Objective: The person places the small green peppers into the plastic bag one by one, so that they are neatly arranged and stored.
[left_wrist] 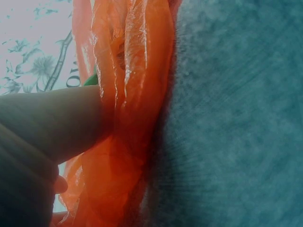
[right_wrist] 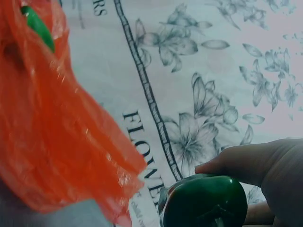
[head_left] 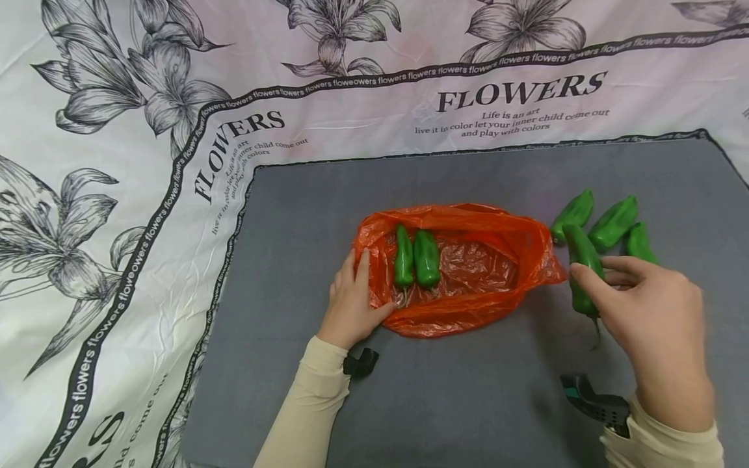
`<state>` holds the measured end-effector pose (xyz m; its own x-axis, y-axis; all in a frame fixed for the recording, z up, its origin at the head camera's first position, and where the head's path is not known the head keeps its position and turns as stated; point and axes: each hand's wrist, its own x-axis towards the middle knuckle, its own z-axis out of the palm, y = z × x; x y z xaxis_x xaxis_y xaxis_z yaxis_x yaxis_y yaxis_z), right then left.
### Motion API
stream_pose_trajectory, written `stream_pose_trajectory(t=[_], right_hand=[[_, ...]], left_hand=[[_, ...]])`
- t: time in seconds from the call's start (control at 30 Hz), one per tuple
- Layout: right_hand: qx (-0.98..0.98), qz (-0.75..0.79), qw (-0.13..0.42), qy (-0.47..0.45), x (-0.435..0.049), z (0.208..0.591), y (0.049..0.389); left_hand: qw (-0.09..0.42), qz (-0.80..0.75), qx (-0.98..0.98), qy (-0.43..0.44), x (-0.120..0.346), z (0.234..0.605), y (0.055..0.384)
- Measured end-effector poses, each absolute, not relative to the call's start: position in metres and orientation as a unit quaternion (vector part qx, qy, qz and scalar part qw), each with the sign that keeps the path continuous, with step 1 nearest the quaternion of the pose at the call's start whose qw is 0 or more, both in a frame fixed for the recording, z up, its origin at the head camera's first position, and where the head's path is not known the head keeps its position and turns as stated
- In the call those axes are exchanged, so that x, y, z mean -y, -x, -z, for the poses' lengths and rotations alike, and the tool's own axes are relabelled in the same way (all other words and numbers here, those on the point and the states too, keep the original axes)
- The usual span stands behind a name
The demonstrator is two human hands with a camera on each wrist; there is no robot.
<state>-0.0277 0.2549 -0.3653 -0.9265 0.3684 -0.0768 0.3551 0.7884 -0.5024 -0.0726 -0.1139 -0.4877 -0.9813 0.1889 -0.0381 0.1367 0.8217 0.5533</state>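
Observation:
An orange plastic bag [head_left: 456, 325] lies with its mouth spread wide, and two green peppers [head_left: 426, 259] rest side by side inside it. My left hand [head_left: 351, 305] holds the bag's left rim, thumb at the front corner and fingers along the side. In the left wrist view the thumb [left_wrist: 61, 118] meets the folded plastic. To the right of the bag, my right hand [head_left: 661, 312] pinches another green pepper [head_left: 582, 260] between thumb and fingers, its stem hanging towards me. The right wrist view shows this pepper [right_wrist: 208, 203] end-on, close beside the bag [right_wrist: 71, 142].
Several more green peppers [head_left: 613, 223] lie just beyond my right hand. Everything stands on a grey table surface [head_left: 445, 396]. A white cloth [head_left: 363, 123] printed with flowers and lettering borders it at the back and left.

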Motion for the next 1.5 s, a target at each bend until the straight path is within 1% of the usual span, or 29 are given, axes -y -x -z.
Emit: stream_pose_trajectory(t=[0.17,0.33,0.73,1.03,1.4,1.5], right_hand=[[0.946,-0.277,0.027,0.164,-0.246,0.36,0.031],[0.944,-0.302,0.028,0.126,-0.235,0.358,0.032],[0.947,-0.31,0.0,0.086,-0.209,0.362,0.043],[0.945,-0.322,-0.013,0.064,-0.199,0.373,0.055],[0.944,-0.326,-0.052,0.022,-0.189,0.381,0.073],[0.945,-0.321,-0.053,0.013,-0.184,0.382,0.077]], left_hand=[[0.046,-0.285,-0.954,-0.084,0.114,0.487,0.072],[0.047,-0.288,-0.953,-0.082,0.115,0.488,0.072],[0.051,-0.286,-0.953,-0.083,0.115,0.487,0.071],[0.041,-0.284,-0.954,-0.087,0.115,0.49,0.073],[0.05,-0.29,-0.952,-0.087,0.115,0.488,0.073],[0.048,-0.29,-0.952,-0.086,0.116,0.489,0.073]])
